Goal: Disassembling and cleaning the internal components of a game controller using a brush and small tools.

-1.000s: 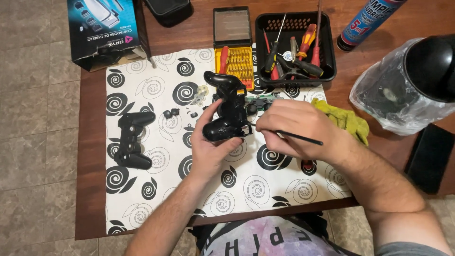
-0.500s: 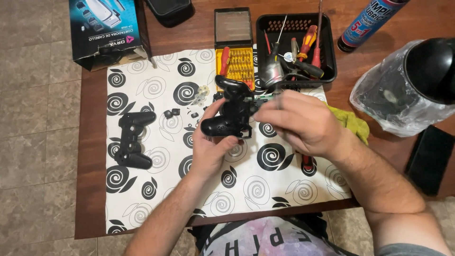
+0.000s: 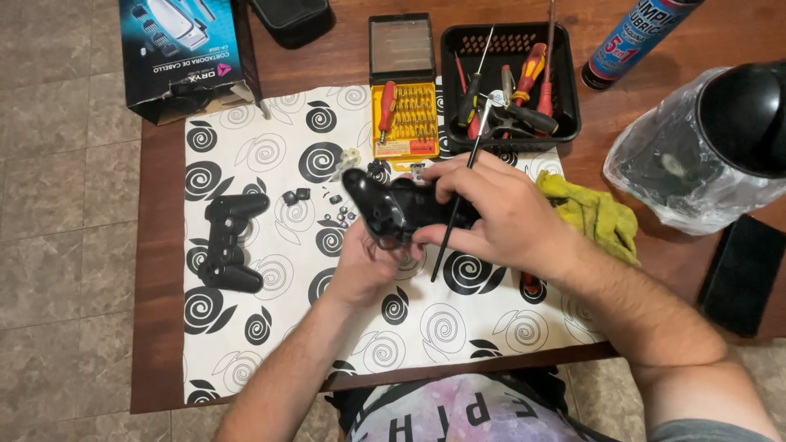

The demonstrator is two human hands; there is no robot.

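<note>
Two hands hold one black game controller shell [image 3: 393, 209] above the middle of the white cloth with black spirals [image 3: 270, 327], which covers the wooden table [image 3: 160, 344]. The left hand [image 3: 364, 266] grasps the shell from below, its fingers closed on the lower edge. The right hand [image 3: 499, 213] covers the shell from the right side and also grips a thin black tool [image 3: 458, 200] that stands almost upright between its fingers. Near the left edge of the cloth lies another black controller part [image 3: 229, 243]. Small black buttons [image 3: 296, 196] lie between them. At the far edge stand a yellow bit case [image 3: 407, 123] and a black basket of screwdrivers [image 3: 565, 98]. A yellow rag [image 3: 594, 214] lies just beside the right wrist.
</note>
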